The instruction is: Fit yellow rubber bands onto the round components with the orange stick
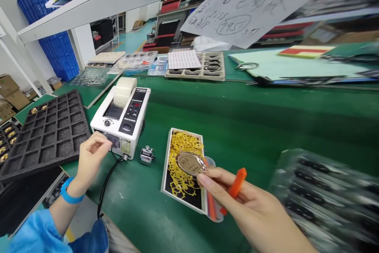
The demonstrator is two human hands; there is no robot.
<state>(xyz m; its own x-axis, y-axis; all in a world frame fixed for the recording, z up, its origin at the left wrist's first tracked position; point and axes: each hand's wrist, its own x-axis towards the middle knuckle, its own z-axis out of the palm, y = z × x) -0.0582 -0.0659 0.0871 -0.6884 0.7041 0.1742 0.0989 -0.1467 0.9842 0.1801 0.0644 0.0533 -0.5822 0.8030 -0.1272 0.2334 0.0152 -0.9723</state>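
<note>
My right hand (251, 209) pinches a round gold-coloured metal disc (191, 163) between thumb and fingers, and an orange tool (237, 184) lies across its fingers. The disc hovers over a small box (183, 166) of yellow chain-like pieces. My left hand (91, 156), with a blue wristband, reaches to the front of a white tape dispenser machine (122, 117) and its fingers curl at the outlet slot. I cannot make out anything held in them.
A metal hand counter (147, 155) sits between the machine and the box. A black foam tray (44, 132) with compartments lies at left. Bagged dark parts (322, 193) lie at right. Trays, a clipboard and a hanging handwritten paper (254, 4) are at the back.
</note>
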